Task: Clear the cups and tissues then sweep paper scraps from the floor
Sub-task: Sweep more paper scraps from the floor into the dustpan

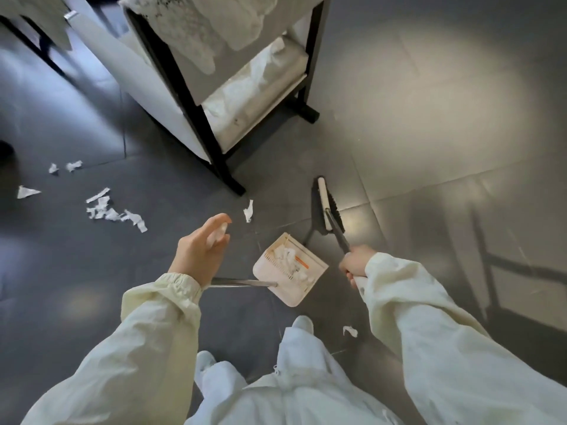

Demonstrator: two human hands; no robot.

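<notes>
Torn white paper scraps [113, 212] lie scattered on the dark tiled floor at the left. One scrap [248, 210] lies near the black furniture leg and another [350, 331] lies by my right foot. A cream dustpan [310, 279] holding several scraps sits on the floor in the middle. Its metal rod runs back to my left hand [196, 253], whose fingers curl loosely round the pale handle top. My right hand [356, 264] grips the broom's handle. The broom head [324, 207] rests on the floor just beyond the dustpan.
A black-framed piece of furniture [214, 139] with pale panels and white cloth stands straight ahead, one leg ending close to the dustpan. A dark object [6, 153] sits at the left edge. A chair's shadow falls on the floor at the right. My feet are below the dustpan.
</notes>
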